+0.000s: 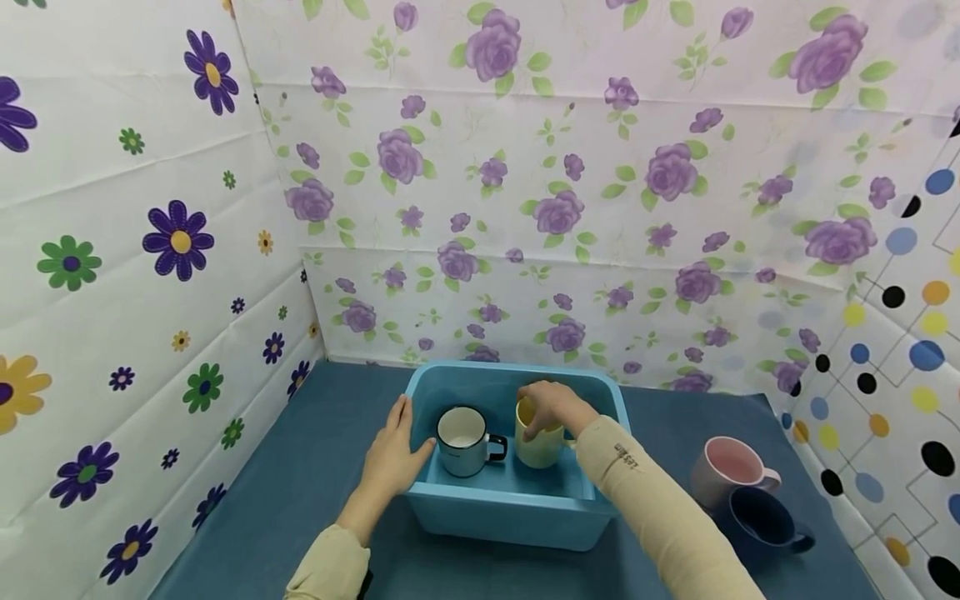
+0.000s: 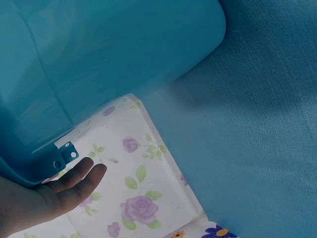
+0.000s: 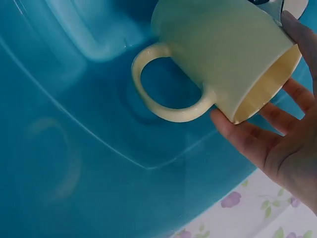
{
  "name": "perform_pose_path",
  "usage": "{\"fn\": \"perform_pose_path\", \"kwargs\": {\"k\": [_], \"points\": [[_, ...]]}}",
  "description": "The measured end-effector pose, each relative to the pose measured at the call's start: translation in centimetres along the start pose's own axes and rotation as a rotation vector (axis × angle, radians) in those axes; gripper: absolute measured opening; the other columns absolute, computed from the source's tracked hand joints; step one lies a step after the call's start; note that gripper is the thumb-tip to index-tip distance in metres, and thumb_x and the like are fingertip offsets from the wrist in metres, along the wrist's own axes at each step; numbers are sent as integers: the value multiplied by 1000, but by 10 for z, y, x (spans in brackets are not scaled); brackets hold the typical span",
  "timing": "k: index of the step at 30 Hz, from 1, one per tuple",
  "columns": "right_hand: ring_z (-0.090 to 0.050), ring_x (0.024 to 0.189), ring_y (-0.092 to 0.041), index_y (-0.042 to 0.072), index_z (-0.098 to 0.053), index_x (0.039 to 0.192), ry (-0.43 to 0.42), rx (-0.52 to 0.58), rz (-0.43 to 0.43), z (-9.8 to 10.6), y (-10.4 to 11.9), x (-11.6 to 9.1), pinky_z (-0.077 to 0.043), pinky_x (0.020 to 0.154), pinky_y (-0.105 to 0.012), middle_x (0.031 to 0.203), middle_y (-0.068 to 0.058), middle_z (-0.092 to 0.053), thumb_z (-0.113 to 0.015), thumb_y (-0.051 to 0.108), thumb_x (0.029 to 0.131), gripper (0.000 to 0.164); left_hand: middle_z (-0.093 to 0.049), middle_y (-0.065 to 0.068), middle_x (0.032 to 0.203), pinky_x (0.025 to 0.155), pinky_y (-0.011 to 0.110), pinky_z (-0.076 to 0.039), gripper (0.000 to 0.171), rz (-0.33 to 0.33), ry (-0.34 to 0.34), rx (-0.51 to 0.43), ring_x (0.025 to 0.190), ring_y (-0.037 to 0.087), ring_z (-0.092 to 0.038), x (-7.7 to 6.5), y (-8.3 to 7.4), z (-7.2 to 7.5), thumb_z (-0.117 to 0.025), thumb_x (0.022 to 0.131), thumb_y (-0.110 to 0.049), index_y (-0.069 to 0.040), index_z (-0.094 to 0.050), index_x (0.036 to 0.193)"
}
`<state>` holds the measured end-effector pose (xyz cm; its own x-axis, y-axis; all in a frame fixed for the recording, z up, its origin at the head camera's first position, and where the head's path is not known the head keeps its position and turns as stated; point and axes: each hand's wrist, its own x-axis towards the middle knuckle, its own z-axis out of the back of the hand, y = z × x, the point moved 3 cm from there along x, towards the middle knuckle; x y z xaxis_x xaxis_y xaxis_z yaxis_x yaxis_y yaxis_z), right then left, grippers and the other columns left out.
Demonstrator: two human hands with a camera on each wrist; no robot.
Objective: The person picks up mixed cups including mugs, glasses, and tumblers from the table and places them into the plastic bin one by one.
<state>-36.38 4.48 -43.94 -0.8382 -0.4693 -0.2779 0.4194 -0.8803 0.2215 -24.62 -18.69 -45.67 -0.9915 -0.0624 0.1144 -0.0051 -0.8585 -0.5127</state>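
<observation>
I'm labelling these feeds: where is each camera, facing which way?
Head: on the head, looking forward and down at the blue tub; left hand, right hand, sleeves show.
Left wrist: on that wrist, facing the tub's outer wall; left hand shows.
Right wrist: on that wrist, facing into the tub; right hand shows.
Head and right wrist share the yellow mug.

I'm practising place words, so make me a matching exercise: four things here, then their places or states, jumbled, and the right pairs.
1. pale yellow cylindrical mug
2. light blue cylindrical mug with black handle
3. dark blue round mug
4. blue rectangular plastic tub

A. outside the tub, by the round pink mug
B. contains two mugs
C. in the right hand's grip
D. in the tub, not held

Pairs: 1-C; 2-D; 3-A; 4-B
</observation>
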Motion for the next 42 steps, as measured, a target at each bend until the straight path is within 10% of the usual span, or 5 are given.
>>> {"fn": "perform_pose_path", "kwargs": {"k": [42], "points": [[-52, 110, -33, 12, -53, 131, 31, -95, -8, -41, 4, 5, -46, 91, -48, 121, -14, -57, -82, 33, 71, 70, -16, 15, 157, 92, 61, -41, 76, 0, -17, 24, 125, 47, -43, 0, 3, 1, -58, 93, -33, -3, -19, 151]]}}
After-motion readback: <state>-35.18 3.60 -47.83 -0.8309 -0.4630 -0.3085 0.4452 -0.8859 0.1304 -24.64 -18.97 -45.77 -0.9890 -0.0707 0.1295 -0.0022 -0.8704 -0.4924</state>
